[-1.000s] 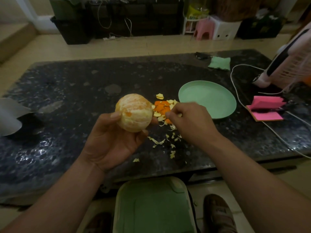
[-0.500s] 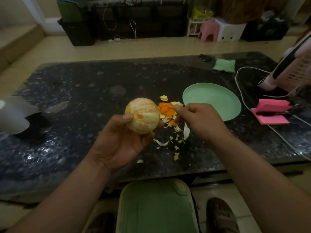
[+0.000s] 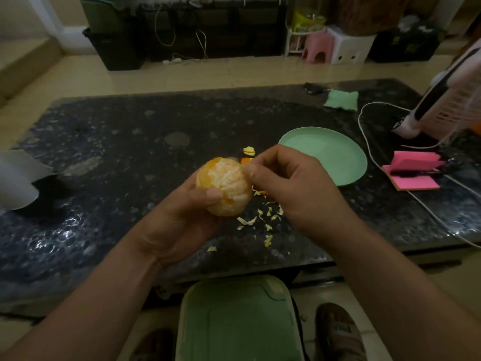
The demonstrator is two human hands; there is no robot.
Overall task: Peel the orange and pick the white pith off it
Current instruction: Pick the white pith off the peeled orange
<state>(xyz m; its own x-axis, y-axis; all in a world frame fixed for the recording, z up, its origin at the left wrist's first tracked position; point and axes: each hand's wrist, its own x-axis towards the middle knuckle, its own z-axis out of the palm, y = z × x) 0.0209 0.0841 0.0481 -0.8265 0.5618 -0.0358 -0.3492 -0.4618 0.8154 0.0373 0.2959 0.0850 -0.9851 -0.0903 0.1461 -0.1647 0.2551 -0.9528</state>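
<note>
Orange (image 3: 224,187): peeled, pith-streaked, cupped in left hand (image 3: 179,225), thumb curled across its front.
Right hand (image 3: 294,186): thumb and forefinger tips pinched together at the fruit's upper right edge; whether they have pith, cannot tell.
Risk: a nail dug too deep would likely tear a segment, and juice could make the left fingers slip.
Scraps (image 3: 260,220): below the right fingers.

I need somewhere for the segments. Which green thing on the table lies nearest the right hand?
The round green plate, just beyond the right hand. The green cloth is square and lies near the far edge of the table.
</note>
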